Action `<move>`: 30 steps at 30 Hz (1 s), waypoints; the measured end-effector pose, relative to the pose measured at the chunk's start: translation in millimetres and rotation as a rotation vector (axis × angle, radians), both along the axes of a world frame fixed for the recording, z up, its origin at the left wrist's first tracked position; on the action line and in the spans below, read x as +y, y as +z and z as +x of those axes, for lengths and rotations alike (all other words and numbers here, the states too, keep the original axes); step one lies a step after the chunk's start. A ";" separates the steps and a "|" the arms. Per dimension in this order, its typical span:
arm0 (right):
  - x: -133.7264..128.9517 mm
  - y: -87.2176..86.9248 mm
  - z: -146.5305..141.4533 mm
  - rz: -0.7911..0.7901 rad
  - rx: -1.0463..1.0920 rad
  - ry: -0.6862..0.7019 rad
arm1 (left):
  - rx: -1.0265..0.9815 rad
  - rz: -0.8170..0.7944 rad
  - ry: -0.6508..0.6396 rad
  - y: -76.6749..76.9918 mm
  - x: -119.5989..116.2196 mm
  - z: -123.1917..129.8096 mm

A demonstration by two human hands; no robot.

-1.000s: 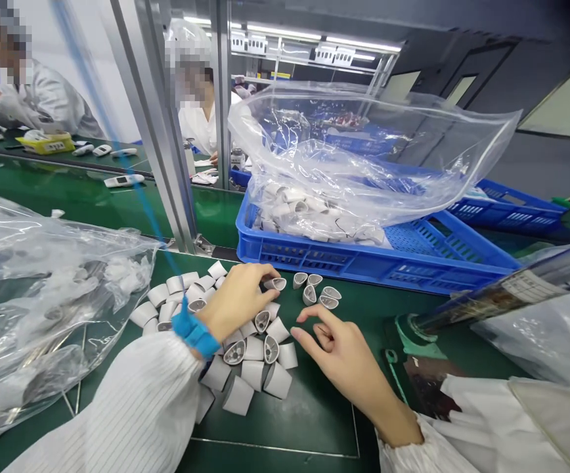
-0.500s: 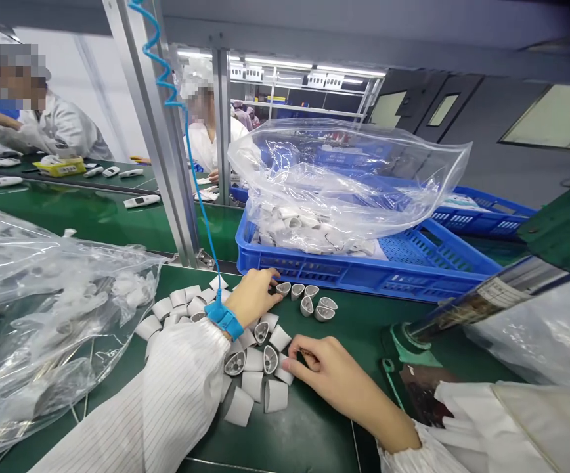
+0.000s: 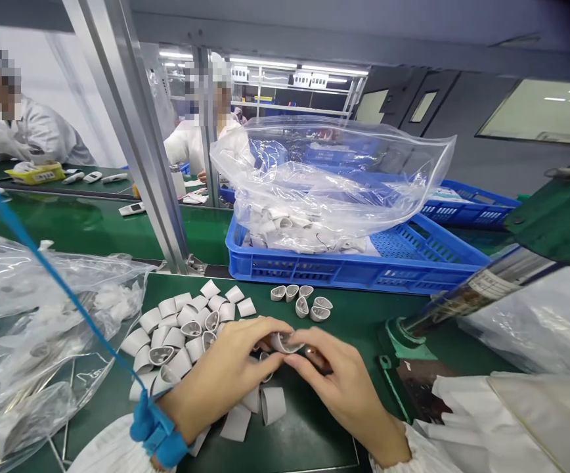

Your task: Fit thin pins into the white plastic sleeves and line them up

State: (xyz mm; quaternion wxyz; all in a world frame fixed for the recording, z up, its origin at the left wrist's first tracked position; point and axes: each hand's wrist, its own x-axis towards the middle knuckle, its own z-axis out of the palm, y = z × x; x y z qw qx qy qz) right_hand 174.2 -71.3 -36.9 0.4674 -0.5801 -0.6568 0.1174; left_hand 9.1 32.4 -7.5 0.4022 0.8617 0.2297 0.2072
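Between my two hands is one light-grey plastic sleeve (image 3: pixel 285 343), its hollow end facing up. My left hand (image 3: pixel 238 361), with a blue wrist strap (image 3: pixel 159 427), closes its thumb and fingers on the sleeve's left side. My right hand (image 3: pixel 337 374) pinches the sleeve from the right; its fingers are slightly blurred. Under and left of my left hand lies a loose pile of similar grey sleeves (image 3: pixel 174 337), some on their sides. Beyond my hands a small group of sleeves (image 3: pixel 302 305) stands with the open ends up.
Behind the work surface sits a blue crate (image 3: pixel 358 272) with a clear bag (image 3: pixel 334 190) of sleeves. Another plastic bag (image 3: pixel 92 276) lies at left. A green clamp-like fixture (image 3: pixel 408 341) stands at right, a metal post (image 3: pixel 137 131) at left. Co-workers sit across the green line.
My left hand has come back from the far sleeves near the crate to meet my right hand. A sleeve is now held between both. The view has shifted slightly.
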 end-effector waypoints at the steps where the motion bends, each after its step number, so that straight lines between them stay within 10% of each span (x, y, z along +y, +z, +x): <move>1: -0.1 1.9 0.1 0.012 0.028 -0.033 | -0.027 -0.001 0.034 -3.4 1.3 -0.1; 30: -2.7 8.1 -0.5 -0.203 -0.157 0.045 | 0.046 0.138 -0.104 -15.1 -11.7 -10.2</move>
